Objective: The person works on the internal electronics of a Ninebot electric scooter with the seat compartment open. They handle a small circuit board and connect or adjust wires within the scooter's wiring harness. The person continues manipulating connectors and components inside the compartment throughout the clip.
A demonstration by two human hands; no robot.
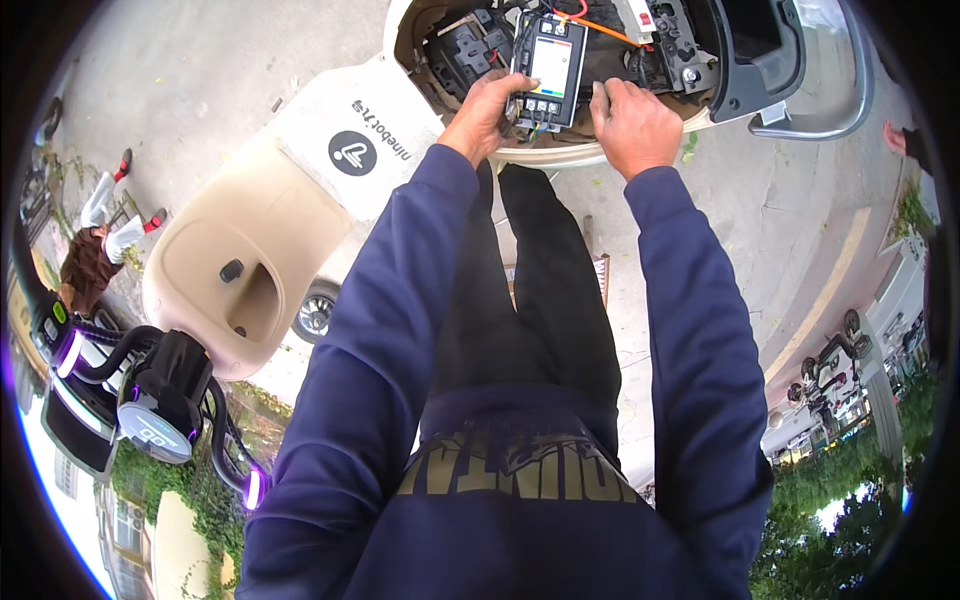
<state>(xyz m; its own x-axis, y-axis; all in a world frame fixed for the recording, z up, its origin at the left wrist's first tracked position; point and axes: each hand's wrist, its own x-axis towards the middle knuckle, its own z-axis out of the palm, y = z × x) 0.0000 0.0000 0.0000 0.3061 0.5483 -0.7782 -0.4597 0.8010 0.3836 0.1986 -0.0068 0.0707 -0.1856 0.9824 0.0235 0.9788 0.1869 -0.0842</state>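
Observation:
My left hand (485, 115) is closed on a black electronic module (560, 100) with a pale label, terminals at both ends and wires attached, held over the open compartment of a cream scooter (545, 154). My right hand (635, 125) is just right of the module, fingers curled; what they hold, if anything, is hidden. Inside the compartment are a dark block (465, 45), an orange wire (600, 28), a small white part with a red switch (637, 22) and metal fittings.
The scooter's cream storage shell (200, 260) and handlebar display (155, 420) are at left; a metal rear rail (840, 110) is at right. A seated person (100, 240) with red shoes is far left, and another person's hand (895, 140) is at the right edge. Vehicles stand lower right.

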